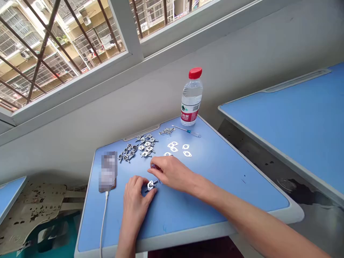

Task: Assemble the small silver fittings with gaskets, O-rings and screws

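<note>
My left hand rests on the blue desk with thumb and fingers curled around a small metal flanged fitting, which has stubs sticking out at its sides. Just to the right and above it, my right hand is closed in a pinch on a small screwdriver. The screwdriver's purplish handle peeks out at the fingertips; a bit of thin shaft shows below, close to the fitting. Most of this tool is hidden by the fingers. Flat oval gaskets lie beyond my right hand.
Several similar metal fittings are heaped at the back of the desk, with small screws nearby. Another screwdriver lies before a red-capped water bottle. At left sits a blurred phone with a white cable.
</note>
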### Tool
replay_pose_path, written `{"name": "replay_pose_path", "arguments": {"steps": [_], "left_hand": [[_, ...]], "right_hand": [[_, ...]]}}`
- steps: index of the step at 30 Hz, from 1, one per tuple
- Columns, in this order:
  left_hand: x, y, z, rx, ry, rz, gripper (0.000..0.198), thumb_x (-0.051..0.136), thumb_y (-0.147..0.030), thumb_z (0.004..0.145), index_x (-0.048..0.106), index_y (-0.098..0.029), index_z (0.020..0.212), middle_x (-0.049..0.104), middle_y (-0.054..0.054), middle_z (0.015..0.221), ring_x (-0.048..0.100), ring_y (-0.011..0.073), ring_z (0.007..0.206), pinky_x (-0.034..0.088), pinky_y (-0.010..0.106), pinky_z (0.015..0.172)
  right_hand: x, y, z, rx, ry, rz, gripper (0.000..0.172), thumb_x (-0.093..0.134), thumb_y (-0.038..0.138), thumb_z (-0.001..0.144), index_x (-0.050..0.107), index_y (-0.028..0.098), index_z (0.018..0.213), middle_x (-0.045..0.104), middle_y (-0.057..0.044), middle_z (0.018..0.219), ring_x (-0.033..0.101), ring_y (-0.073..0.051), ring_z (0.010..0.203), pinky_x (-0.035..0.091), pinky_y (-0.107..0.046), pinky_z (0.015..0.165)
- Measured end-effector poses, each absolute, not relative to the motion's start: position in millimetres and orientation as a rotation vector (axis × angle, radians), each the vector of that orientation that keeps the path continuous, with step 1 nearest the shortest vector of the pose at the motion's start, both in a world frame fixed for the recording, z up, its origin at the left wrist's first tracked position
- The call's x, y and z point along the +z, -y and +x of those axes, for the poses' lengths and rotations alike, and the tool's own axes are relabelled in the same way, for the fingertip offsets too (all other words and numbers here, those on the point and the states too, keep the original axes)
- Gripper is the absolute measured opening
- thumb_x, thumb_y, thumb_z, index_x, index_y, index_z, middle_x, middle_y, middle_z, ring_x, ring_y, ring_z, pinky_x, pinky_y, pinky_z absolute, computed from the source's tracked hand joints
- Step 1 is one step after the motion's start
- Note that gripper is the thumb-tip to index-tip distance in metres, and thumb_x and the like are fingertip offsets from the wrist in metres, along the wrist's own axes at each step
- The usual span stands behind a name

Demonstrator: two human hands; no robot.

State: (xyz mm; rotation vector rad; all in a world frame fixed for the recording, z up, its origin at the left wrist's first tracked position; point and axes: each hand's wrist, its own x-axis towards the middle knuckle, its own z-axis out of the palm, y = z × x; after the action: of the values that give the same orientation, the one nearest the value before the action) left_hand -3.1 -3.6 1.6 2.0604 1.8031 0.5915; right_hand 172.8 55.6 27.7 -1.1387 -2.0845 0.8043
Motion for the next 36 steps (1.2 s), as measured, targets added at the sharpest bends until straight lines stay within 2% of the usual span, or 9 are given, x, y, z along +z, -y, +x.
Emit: {"name": "replay_pose_path", "arguments": {"steps": [5,7,10,12,15,18,23,29,36], "left_hand": [[1.7,21.6,-2.0,0.594,-1.815,1.824,0.028,0.067,-0.030,0.078,0.056,-0.022,0.103,0.065,0.002,0.090,0.060,0.0233,0.088,0.047,0.040,0.082],[2.8,29.9,-2.0,0.608,-1.771,1.756,0.026,0.060,-0.029,0.084,0.053,-0.022,0.108,0.065,0.001,0.087,0.061,0.0216,0.086,0.048,0.038,0.082],[9.0,33.8,-5.1,0.600,-1.722,1.820,0.013,0.050,-0.027,0.091,0.056,-0.022,0.102,0.063,0.001,0.082,0.061,0.0198,0.080,0.049,0.036,0.077],[16.1,28.4,-9.6,0.614,-1.697,1.975,0.014,0.049,-0.022,0.091,0.060,-0.022,0.100,0.062,0.003,0.088,0.060,0.0203,0.084,0.049,0.035,0.077],[26.9,13.2,-17.0,0.524,-1.560,2.169,0.031,0.052,-0.010,0.088,0.062,-0.026,0.113,0.060,0.005,0.112,0.056,0.0217,0.106,0.048,0.038,0.090],[31.9,0.5,-20.7,0.361,-1.409,2.280,0.043,0.054,-0.005,0.087,0.061,-0.033,0.119,0.058,0.003,0.119,0.054,0.0207,0.110,0.047,0.038,0.094],[24.9,0.4,-16.2,0.276,-1.422,2.347,0.030,0.051,-0.008,0.093,0.066,-0.027,0.110,0.062,0.003,0.103,0.057,0.0193,0.096,0.049,0.034,0.084],[15.2,8.2,-10.3,0.255,-1.547,2.330,0.016,0.057,-0.012,0.092,0.063,-0.021,0.103,0.062,0.003,0.097,0.058,0.0203,0.088,0.049,0.035,0.078],[11.8,8.1,-12.1,0.250,-1.534,2.362,0.014,0.057,-0.011,0.090,0.061,-0.021,0.099,0.062,0.003,0.095,0.058,0.0204,0.085,0.049,0.033,0.073]], "right_hand": [[22.0,-58.2,164.9,0.955,1.992,-1.117,0.014,0.058,0.016,0.089,0.058,0.018,0.074,0.054,0.004,0.058,0.046,-0.010,0.055,0.035,-0.024,0.058],[21.6,-59.4,164.4,0.963,1.951,-1.093,0.015,0.056,0.018,0.089,0.058,0.019,0.074,0.054,0.004,0.059,0.047,-0.011,0.056,0.036,-0.025,0.059],[23.5,-62.1,169.2,0.905,1.892,-1.096,0.015,0.055,0.023,0.090,0.059,0.020,0.076,0.055,0.004,0.061,0.048,-0.011,0.057,0.036,-0.025,0.058],[25.9,-64.3,174.6,0.855,1.835,-1.099,0.014,0.055,0.026,0.090,0.060,0.020,0.078,0.056,0.004,0.061,0.048,-0.011,0.056,0.037,-0.024,0.057],[29.2,-67.3,181.6,0.830,1.753,-1.082,0.014,0.054,0.029,0.089,0.060,0.021,0.079,0.057,0.004,0.060,0.048,-0.011,0.054,0.038,-0.024,0.055],[30.3,-69.2,184.3,0.849,1.725,-1.081,0.015,0.054,0.030,0.089,0.061,0.020,0.080,0.058,0.003,0.060,0.051,-0.012,0.053,0.038,-0.025,0.054],[29.0,-70.0,184.7,0.800,1.766,-1.100,0.015,0.054,0.029,0.089,0.061,0.020,0.079,0.058,0.003,0.060,0.052,-0.012,0.053,0.039,-0.025,0.054],[33.2,-68.4,188.3,0.751,1.776,-1.099,0.015,0.054,0.029,0.090,0.061,0.020,0.080,0.056,0.003,0.060,0.047,-0.012,0.053,0.038,-0.024,0.052],[33.4,-68.0,190.4,0.706,1.800,-1.124,0.014,0.055,0.028,0.091,0.063,0.020,0.082,0.061,0.001,0.064,0.053,-0.012,0.055,0.041,-0.025,0.053]]}}
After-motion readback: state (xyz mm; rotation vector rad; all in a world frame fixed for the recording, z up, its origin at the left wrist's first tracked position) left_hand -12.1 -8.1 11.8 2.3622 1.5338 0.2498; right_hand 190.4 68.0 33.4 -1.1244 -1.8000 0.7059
